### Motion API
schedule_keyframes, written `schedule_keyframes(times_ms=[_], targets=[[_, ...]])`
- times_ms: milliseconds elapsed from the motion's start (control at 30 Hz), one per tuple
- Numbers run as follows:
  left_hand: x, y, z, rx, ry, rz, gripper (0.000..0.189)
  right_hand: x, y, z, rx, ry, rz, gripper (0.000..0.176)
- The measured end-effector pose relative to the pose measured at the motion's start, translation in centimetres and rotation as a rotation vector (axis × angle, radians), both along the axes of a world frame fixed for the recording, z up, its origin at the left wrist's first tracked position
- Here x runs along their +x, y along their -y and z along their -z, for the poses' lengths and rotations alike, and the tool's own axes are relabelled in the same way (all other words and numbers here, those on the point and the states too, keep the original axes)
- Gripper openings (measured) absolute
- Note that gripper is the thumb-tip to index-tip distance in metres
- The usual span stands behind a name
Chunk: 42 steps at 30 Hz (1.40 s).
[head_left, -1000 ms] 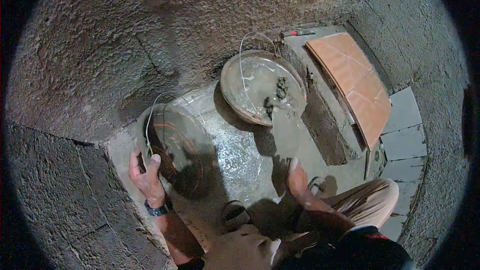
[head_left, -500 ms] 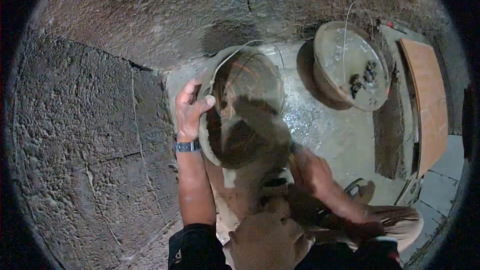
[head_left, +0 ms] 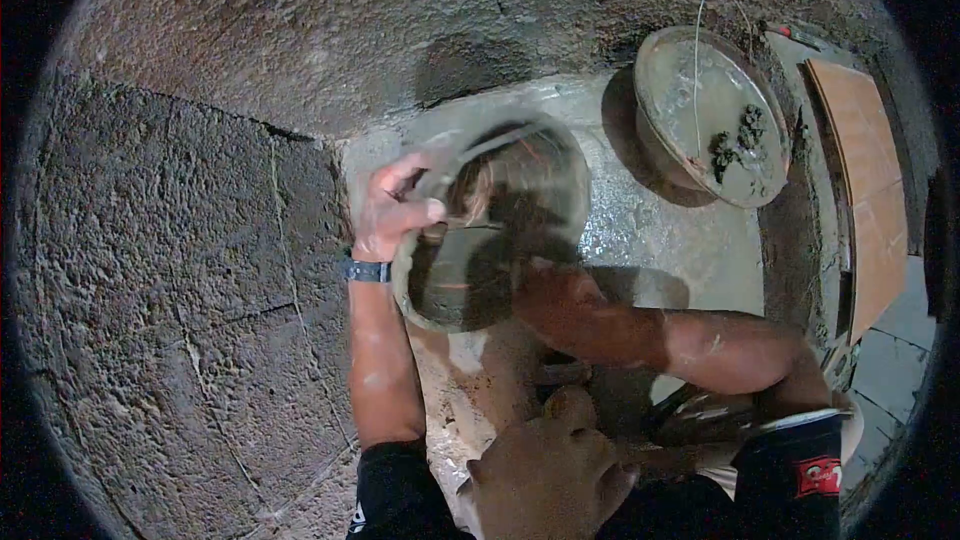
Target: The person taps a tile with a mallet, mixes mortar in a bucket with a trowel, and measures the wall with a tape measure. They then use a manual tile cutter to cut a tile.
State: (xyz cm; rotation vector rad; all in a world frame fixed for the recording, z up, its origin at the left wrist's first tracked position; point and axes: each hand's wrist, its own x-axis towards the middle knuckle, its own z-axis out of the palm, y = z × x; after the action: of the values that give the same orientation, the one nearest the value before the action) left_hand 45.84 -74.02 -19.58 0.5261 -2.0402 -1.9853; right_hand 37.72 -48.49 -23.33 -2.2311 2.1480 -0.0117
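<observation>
My left hand (head_left: 395, 210), with a watch on its wrist, grips the left rim of a tilted round bucket (head_left: 402, 290). Its thumb lies over the rim and its fingers are blurred. Inside the bucket is a wet brownish-grey interior with dark shadow over part of it. My right hand (head_left: 545, 290) reaches over the bucket's near right side. Its fingers are in shadow and smeared, so what they hold cannot be made out.
A second bucket (head_left: 650, 140) with a wire handle stands at the upper right, with grey liquid and dark lumps inside. Beyond it lean orange-brown tiles (head_left: 870, 200). Rough walls (head_left: 180, 240) rise at the left and top. Wet grey floor (head_left: 640, 240) lies between the buckets.
My right hand has moved left, from beside the bucket to over its inside. My left hand and the bucket rim have shifted slightly, and the bucket's wire handle is now blurred.
</observation>
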Motion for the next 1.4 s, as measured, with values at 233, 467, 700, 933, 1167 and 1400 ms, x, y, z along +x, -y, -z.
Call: schedule_keyframes(times_ms=[233, 467, 700, 933, 1167, 1400], targets=[[-4.5, -2.1, -1.3, -0.074, -0.027, 0.13, 0.056, -5.1, 1.3, 2.4, 0.346, 0.698, -0.127, 0.019], [-3.0, -0.6, 0.0, -0.035, -0.071, 0.102, 0.06, -1.3, -1.4, 0.3, -0.042, -0.166, -0.056, 0.021], [-4.1, -2.3, -1.4, -0.077, -0.049, 0.095, 0.055, -0.6, 1.4, 1.1, 0.07, 0.131, 0.124, 0.028], [-3.6, -1.2, -1.1, -0.05, -0.055, 0.034, 0.055, -3.2, -0.7, 1.9, 0.026, 0.282, 0.083, 0.028], [-4.0, -0.7, -1.0, 0.106, -0.111, 0.041, 0.051, -1.3, -0.9, 2.2, -0.01, 0.164, 0.033, 0.025], [-3.3, -1.1, -0.2, 0.09, -0.081, -0.008, 0.058, -1.7, 0.3, 2.3, 0.015, 0.265, 0.021, 0.023]])
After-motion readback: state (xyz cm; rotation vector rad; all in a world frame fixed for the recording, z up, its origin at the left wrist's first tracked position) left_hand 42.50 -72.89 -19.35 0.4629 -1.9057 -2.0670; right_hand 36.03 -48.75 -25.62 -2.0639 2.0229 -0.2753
